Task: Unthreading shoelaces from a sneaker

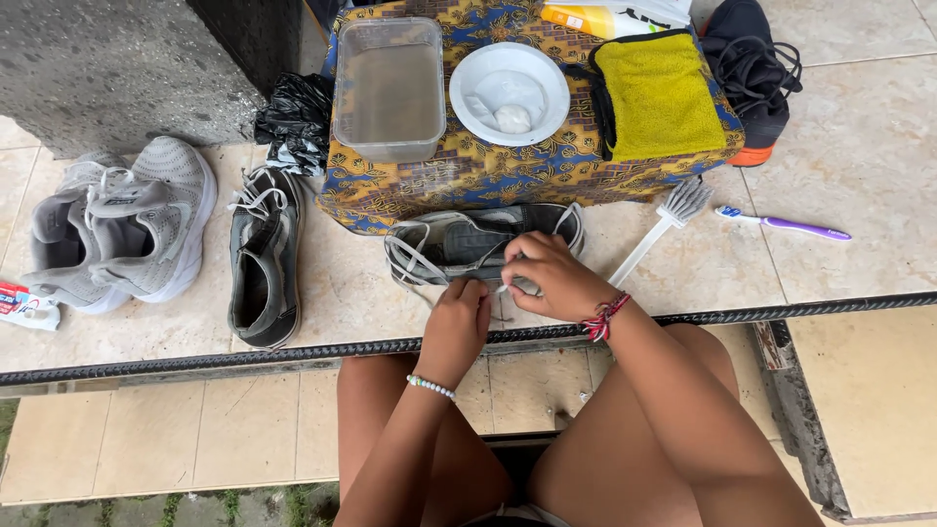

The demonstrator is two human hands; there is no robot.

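Observation:
A dark grey sneaker lies on its side on the tiled floor in front of me, its white laces loose. My left hand and my right hand meet at the shoe's near edge, both pinching the white lace. The left wrist wears a pale bead bracelet, the right wrist a red woven band. The matching dark sneaker stands upright to the left.
A patterned cloth-covered stand holds a clear tub of water, a white bowl and a yellow towel. A pair of grey trainers sits far left. A white brush and purple toothbrush lie right.

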